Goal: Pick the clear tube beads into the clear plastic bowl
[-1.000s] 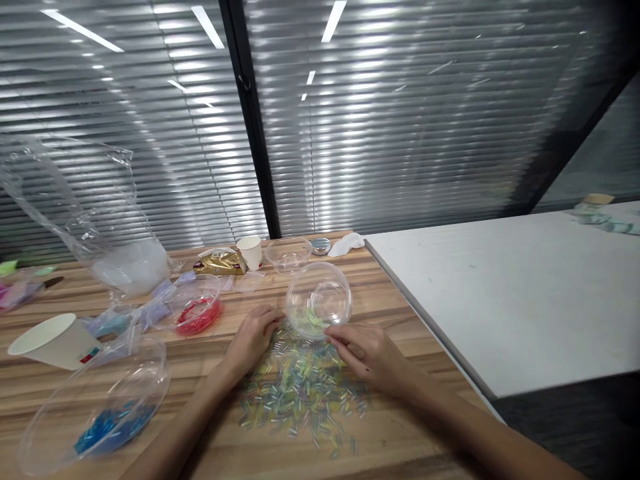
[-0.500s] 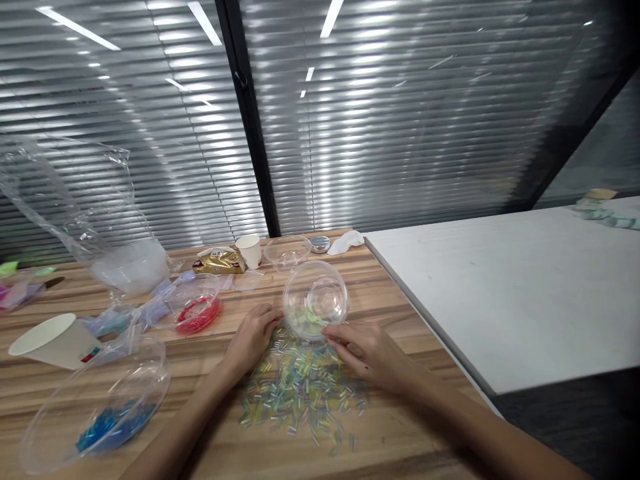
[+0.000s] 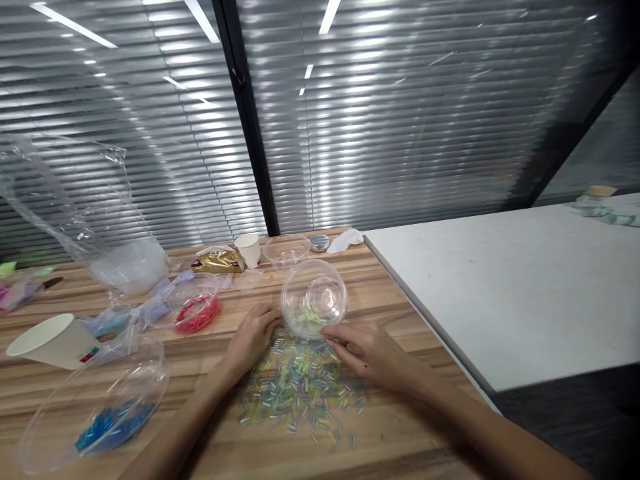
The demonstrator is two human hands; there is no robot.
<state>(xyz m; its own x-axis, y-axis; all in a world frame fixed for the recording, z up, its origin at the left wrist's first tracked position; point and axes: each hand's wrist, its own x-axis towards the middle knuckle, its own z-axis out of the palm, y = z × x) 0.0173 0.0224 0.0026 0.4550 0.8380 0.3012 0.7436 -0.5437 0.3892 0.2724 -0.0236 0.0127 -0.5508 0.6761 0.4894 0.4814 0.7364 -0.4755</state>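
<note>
A clear plastic bowl [image 3: 327, 283] is tipped toward me, with a few yellow-green tube beads [image 3: 309, 315] inside. My right hand [image 3: 370, 350] pinches the bowl's near rim between thumb and fingers. Just left of the bowl, my left hand [image 3: 253, 337] is closed, fingertips bent down by its edge and the beads; whatever they hold is hidden. Spread over the wood between my forearms is a loose pile of shiny tube beads [image 3: 300, 387], mostly yellow-green and bluish, slightly blurred.
At left stand a bowl with blue beads [image 3: 115, 423], a tilted paper cup [image 3: 55, 340] and a bowl with red beads [image 3: 197, 315]. Behind are a gold packet [image 3: 219, 261], a white cup [image 3: 249, 250] and another clear bowl [image 3: 287, 257]. A white table [image 3: 500, 293] adjoins on the right.
The whole view has shifted very slightly. Both hands, the tipped bowl and the bead pile stay almost as they were.
</note>
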